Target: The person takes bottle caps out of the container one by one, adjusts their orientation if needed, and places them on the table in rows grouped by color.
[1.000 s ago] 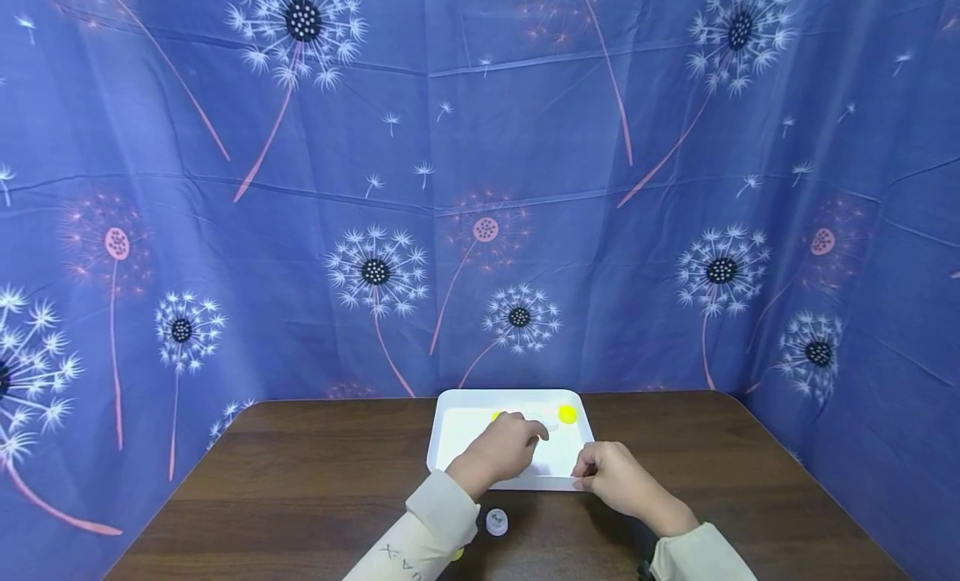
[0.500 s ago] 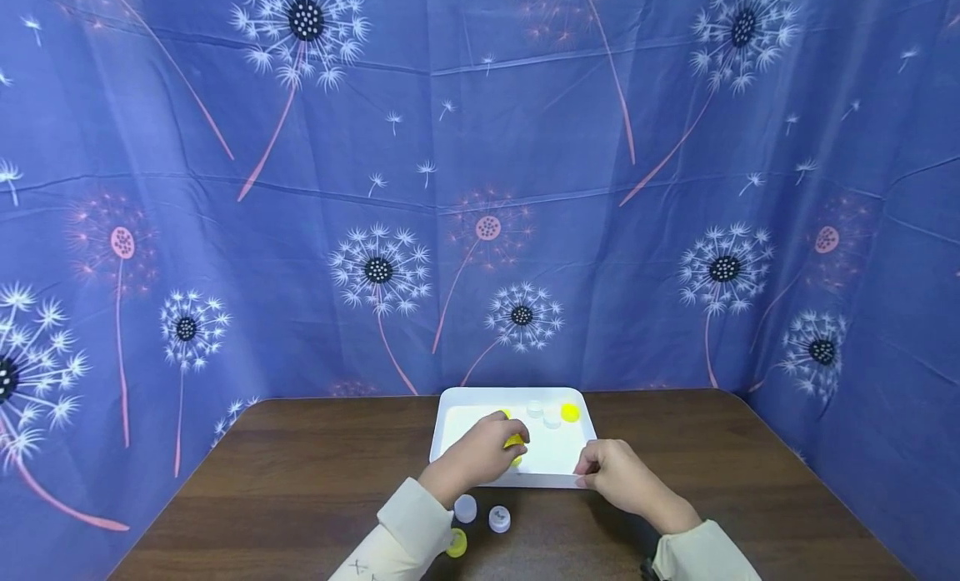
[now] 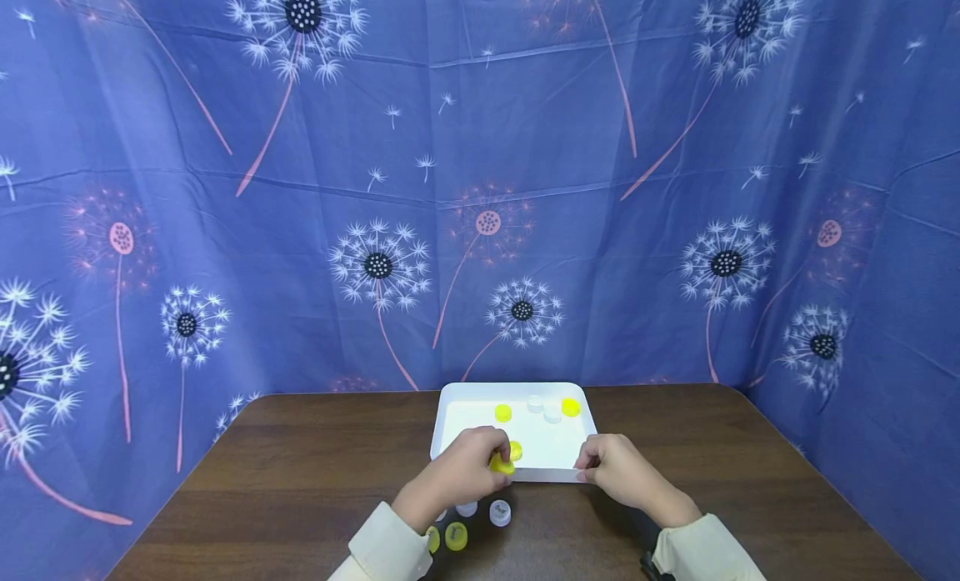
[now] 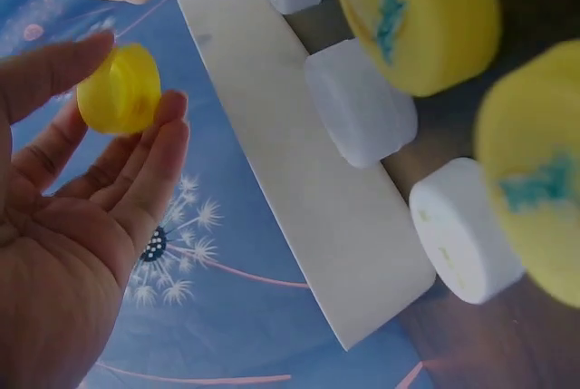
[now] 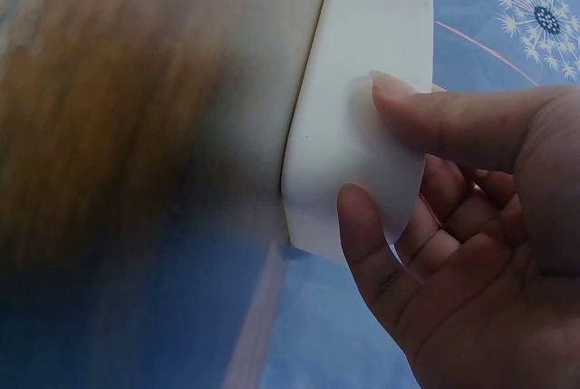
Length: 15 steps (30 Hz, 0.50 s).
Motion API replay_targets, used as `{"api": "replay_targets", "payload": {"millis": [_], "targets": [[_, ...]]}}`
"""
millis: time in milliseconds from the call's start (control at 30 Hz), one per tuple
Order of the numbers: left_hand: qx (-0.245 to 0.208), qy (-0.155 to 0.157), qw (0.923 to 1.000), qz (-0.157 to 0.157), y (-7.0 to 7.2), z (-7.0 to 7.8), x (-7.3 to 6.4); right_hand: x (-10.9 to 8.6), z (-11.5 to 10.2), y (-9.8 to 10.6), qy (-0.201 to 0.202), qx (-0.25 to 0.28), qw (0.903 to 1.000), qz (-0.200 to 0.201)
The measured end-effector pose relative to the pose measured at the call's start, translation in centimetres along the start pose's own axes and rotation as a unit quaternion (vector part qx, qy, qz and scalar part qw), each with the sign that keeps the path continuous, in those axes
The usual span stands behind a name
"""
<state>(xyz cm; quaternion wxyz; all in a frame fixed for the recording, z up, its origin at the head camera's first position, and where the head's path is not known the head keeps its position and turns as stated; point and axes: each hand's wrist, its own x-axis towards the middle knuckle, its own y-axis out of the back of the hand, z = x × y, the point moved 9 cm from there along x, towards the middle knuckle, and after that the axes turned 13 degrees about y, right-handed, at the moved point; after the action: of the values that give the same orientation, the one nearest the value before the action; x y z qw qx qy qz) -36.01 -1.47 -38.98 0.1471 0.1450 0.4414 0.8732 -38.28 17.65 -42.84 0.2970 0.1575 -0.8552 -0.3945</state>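
My left hand (image 3: 463,464) pinches a yellow bottle cap (image 4: 120,90) between thumb and fingers, over the near edge of a white tray (image 3: 461,427). Close behind that cap, inside the tray, lies another yellow cap (image 3: 515,450). At the near right corner of the tray, my right hand (image 3: 613,473) grips the wall, its thumb and fingers on either side in the right wrist view. Further back in the tray are a yellow cap (image 3: 503,413), two whitish caps (image 3: 552,415) side by side and a yellow cap (image 3: 571,408) at the right.
Several caps stand on the brown table (image 3: 315,456) in front of the tray, among them a white cap (image 3: 500,513) and a yellow cap (image 3: 456,536). The left forearm partly covers this group. Behind the table hangs a blue curtain (image 3: 285,331) with dandelion prints.
My left hand has moved from the middle of the tray toward its near left edge and now carries a yellow cap. The whitish caps behind came into view. My right hand stays on the corner.
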Motion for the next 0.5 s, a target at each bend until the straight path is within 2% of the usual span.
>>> {"api": "replay_targets", "payload": {"millis": [167,333,500], "targets": [[-0.020,-0.008,0.9995,-0.021,-0.2,0.1,-1.7,0.1,-0.2,0.1,0.008,-0.009,0.9999,0.003],[-0.005,-0.013,0.9997,-0.022,-0.8,0.1,-3.0,0.0,-0.3,0.1,0.009,-0.008,0.9999,0.002],[0.006,-0.006,0.9988,-0.049,-1.7,0.1,-3.9,0.0,-0.2,0.0,0.001,-0.009,1.0000,-0.002]]}}
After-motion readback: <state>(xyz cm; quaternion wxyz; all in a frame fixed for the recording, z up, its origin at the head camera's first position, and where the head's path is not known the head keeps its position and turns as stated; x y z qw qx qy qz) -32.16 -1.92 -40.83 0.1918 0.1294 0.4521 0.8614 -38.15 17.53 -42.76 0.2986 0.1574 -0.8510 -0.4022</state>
